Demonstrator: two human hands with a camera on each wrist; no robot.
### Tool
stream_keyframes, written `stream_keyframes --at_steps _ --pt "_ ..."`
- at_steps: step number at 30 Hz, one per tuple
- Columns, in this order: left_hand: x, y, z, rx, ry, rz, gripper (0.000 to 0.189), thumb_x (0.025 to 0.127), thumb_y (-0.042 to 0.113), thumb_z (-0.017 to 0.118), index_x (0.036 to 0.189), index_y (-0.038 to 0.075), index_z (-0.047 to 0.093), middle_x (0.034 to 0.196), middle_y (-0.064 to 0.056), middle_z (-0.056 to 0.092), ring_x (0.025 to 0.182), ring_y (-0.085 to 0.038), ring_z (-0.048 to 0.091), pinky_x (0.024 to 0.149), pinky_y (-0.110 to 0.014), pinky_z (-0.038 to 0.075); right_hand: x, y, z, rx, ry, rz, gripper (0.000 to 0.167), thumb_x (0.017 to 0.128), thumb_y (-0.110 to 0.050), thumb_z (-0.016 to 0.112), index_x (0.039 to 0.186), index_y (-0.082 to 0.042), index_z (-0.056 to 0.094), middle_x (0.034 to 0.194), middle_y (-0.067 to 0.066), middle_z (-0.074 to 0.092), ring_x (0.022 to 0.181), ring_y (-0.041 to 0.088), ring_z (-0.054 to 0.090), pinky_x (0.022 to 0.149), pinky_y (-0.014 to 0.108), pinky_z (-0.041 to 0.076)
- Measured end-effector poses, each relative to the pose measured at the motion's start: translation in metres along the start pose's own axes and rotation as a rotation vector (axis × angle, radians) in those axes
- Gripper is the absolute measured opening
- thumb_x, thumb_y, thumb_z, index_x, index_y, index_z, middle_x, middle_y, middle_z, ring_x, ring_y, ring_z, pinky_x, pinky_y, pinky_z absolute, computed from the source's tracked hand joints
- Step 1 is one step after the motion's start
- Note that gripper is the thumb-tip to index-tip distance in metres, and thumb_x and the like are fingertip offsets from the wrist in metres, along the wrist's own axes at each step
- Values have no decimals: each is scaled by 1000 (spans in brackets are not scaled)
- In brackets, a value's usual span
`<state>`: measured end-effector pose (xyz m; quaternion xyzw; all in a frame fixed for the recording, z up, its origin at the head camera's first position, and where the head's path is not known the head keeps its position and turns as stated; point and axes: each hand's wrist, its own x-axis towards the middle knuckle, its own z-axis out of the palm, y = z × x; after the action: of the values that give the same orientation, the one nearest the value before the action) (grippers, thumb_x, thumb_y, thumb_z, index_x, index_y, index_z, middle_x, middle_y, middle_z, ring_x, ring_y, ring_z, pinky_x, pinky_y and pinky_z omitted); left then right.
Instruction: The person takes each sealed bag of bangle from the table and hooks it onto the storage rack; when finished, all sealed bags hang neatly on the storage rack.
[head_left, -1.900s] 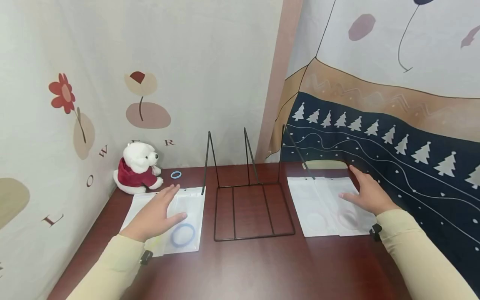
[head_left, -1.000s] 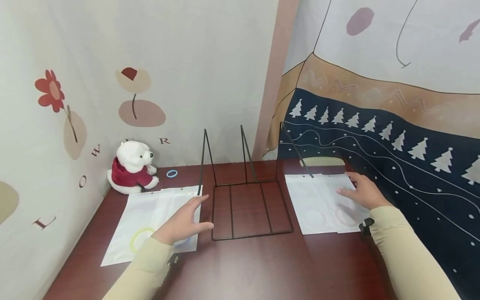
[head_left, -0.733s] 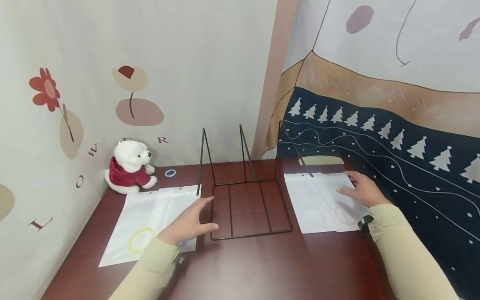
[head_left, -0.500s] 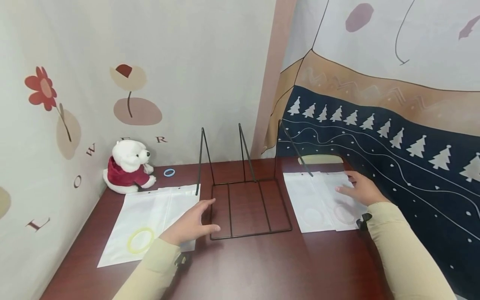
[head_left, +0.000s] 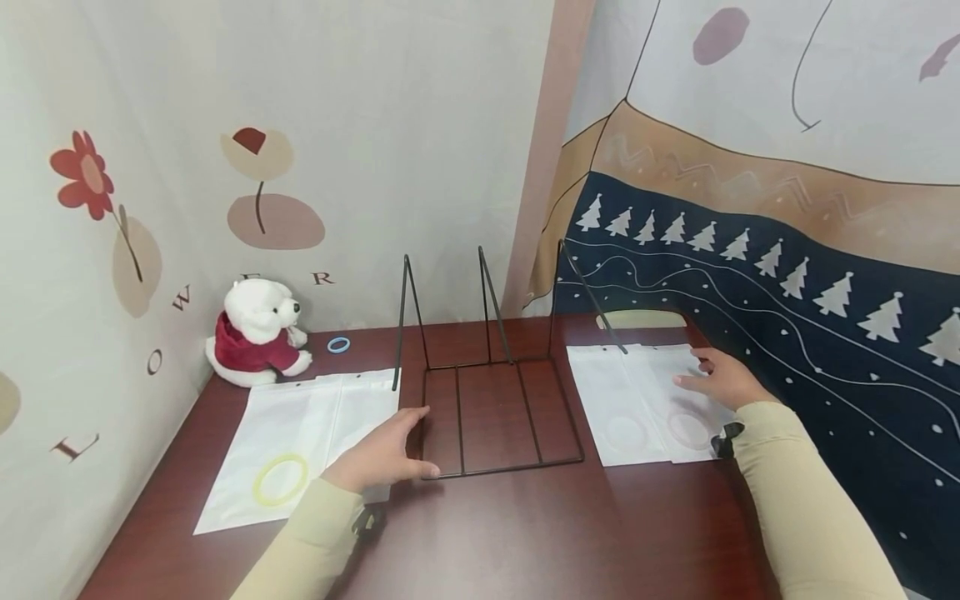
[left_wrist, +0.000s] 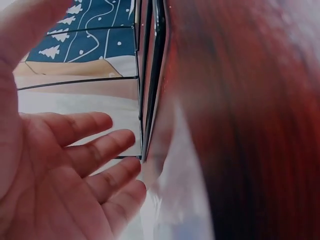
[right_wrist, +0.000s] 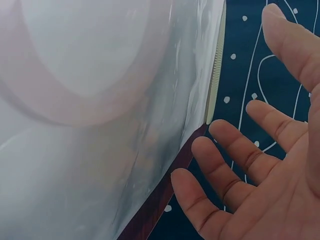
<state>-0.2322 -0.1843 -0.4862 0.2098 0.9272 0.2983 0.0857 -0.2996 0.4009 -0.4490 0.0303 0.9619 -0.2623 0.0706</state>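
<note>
A black wire rack (head_left: 529,414) with upright V-shaped dividers stands mid-table. My left hand (head_left: 382,454) is at its front left corner, thumb at the front bar and fingers at the left side; contact is hard to tell. In the left wrist view the left hand (left_wrist: 65,175) shows an unfilled palm and loosely spread fingers. Two overlapping white frosted bags (head_left: 296,417) lie under and beside that hand. My right hand (head_left: 731,379) hovers over the right edge of another pair of white bags (head_left: 618,400). In the right wrist view the right hand (right_wrist: 260,170) holds nothing, fingers relaxed.
A yellow ring (head_left: 258,483) shows through a left bag and a pinkish ring (right_wrist: 90,112) through a right one. A white toy bear (head_left: 258,358) in red and a small blue ring (head_left: 339,345) sit back left. A pale green bar (head_left: 641,319) lies back right.
My left hand has moved right from over the left bags to the rack's corner, uncovering the yellow ring; its thumb has lowered to the front bar. The right hand has shifted only slightly.
</note>
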Motion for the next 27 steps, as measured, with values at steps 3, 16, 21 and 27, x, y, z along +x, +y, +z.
stream_keyframes --at_steps 3,16,21,27 --pt "0 -1 1 15 -16 -8 104 78 41 92 155 -9 43 157 -27 49 148 -44 45 122 -58 39 1 1 0 0 -4 4 96 93 -48 77 156 10 35 146 43 46 132 57 48 109 72 45" --pt "4 2 3 83 -34 -54 95 78 29 92 153 -8 47 156 -28 48 146 -44 47 122 -57 39 7 6 5 3 2 45 94 92 -44 78 154 12 36 146 43 46 133 57 48 110 71 44" --pt "4 3 5 105 -40 -83 93 79 26 91 153 -8 47 158 -28 46 147 -44 45 122 -56 40 6 9 5 -19 5 59 97 90 -47 79 152 15 37 145 43 47 131 56 49 110 70 43" --pt "4 4 5 115 -36 -87 92 79 24 91 151 -11 47 160 -27 44 148 -43 45 121 -55 40 9 14 5 -28 11 100 97 89 -45 81 151 15 38 145 43 46 129 57 49 111 71 41"
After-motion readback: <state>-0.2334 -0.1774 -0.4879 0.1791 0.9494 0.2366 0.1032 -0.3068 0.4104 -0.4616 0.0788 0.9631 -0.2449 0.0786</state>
